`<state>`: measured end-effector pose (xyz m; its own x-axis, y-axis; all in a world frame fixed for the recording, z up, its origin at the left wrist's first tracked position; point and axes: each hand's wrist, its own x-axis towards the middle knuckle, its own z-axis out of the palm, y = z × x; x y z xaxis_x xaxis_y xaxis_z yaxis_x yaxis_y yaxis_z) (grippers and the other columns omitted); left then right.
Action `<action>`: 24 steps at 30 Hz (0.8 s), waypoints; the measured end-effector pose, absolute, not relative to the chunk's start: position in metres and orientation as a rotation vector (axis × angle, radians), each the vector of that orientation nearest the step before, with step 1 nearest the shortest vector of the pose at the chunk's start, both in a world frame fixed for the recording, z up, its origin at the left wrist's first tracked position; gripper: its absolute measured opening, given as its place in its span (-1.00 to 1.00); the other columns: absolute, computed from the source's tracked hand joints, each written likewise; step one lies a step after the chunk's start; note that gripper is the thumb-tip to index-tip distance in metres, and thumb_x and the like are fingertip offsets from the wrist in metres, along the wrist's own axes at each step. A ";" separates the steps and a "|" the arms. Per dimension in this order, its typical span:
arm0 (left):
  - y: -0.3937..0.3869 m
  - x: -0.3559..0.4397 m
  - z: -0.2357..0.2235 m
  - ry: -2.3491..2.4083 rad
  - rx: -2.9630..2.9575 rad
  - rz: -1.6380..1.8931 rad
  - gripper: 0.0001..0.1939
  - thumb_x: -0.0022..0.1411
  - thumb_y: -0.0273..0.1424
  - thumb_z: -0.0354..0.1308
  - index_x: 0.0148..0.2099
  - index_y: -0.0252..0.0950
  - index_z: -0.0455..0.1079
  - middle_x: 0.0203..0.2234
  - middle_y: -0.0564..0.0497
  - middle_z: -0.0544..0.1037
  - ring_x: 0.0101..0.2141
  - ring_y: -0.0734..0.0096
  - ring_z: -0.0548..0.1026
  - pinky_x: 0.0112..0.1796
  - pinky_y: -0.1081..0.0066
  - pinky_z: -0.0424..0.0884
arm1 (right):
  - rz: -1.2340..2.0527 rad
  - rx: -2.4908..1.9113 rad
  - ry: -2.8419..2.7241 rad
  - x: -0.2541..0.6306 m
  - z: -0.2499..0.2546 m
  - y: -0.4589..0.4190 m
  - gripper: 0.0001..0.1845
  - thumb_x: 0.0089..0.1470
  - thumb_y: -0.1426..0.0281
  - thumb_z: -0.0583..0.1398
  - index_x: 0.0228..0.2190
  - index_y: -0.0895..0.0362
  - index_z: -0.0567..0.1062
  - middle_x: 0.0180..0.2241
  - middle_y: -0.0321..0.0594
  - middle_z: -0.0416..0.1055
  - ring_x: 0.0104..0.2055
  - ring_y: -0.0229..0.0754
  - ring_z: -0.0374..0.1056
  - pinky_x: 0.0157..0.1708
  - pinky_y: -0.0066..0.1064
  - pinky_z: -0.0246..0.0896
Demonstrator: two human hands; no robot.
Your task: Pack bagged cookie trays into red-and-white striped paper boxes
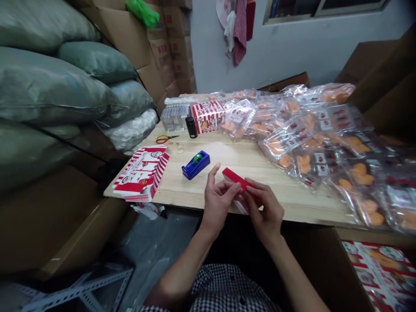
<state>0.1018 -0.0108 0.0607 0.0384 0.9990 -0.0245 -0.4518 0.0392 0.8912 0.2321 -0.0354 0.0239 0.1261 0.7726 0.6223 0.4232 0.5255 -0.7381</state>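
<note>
Between my hands, over the table's front edge, is a small box (234, 177) with a red narrow side facing up and a paler side below. My left hand (218, 200) pinches its near left part with the thumb, the index finger pointing up. My right hand (264, 206) grips the right end, fingers along the red side. Just beyond my left hand stands a blue tape dispenser (196, 164) with a green roll. A stack of flat red-and-white printed cartons (142, 172) lies at the table's left corner.
Many clear plastic packs with orange pieces (303, 164) cover the right side of the wooden table (182, 190). Toward the back left are scissors (165, 138), a black bottle (191, 128), a striped box (209, 116) and clear cases (175, 118). Large sacks (48, 82) pile up at left.
</note>
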 end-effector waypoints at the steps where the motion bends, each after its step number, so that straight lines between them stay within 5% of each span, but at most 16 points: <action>1: -0.009 0.103 0.056 0.852 0.809 1.341 -0.11 0.14 -0.33 0.39 0.38 -0.20 -0.03 -0.47 0.11 0.59 -0.51 0.51 0.53 -0.37 0.49 0.46 | 0.360 -1.078 -1.484 0.233 0.025 -0.036 -0.66 0.23 0.50 0.21 0.00 -0.07 0.49 0.03 -0.11 0.48 0.07 0.02 0.43 -0.03 -0.07 0.47; 10: -0.004 0.106 0.043 0.916 0.860 1.261 -0.24 0.13 -0.22 0.38 0.27 -0.18 0.10 -0.39 0.04 0.60 -0.45 0.44 0.54 -0.33 0.43 0.46 | 0.489 -1.104 -1.747 0.253 0.049 -0.031 -0.53 0.31 0.46 0.10 0.15 -0.21 0.43 0.00 -0.15 0.37 0.10 -0.07 0.37 0.07 -0.13 0.40; 17: 0.028 0.099 -0.010 1.386 1.385 1.290 -0.43 0.05 -0.14 0.42 0.05 -0.16 0.33 -0.53 0.20 0.26 -0.50 0.50 0.31 -0.41 0.49 0.25 | 0.573 -1.172 -1.536 0.261 0.048 -0.030 -0.66 0.28 0.41 0.17 0.02 -0.13 0.56 -0.09 -0.17 0.43 -0.04 -0.11 0.40 -0.05 -0.23 0.41; 24: 0.039 0.078 -0.032 1.198 1.628 0.976 -0.45 0.11 -0.14 0.36 0.10 -0.25 0.43 -0.01 -0.13 0.50 -0.01 0.16 0.45 0.00 0.25 0.36 | 0.705 -1.181 -0.749 0.297 0.011 -0.024 -0.67 0.05 0.27 0.38 -0.12 0.07 0.65 -0.15 -0.18 0.54 -0.13 -0.11 0.46 -0.10 -0.25 0.41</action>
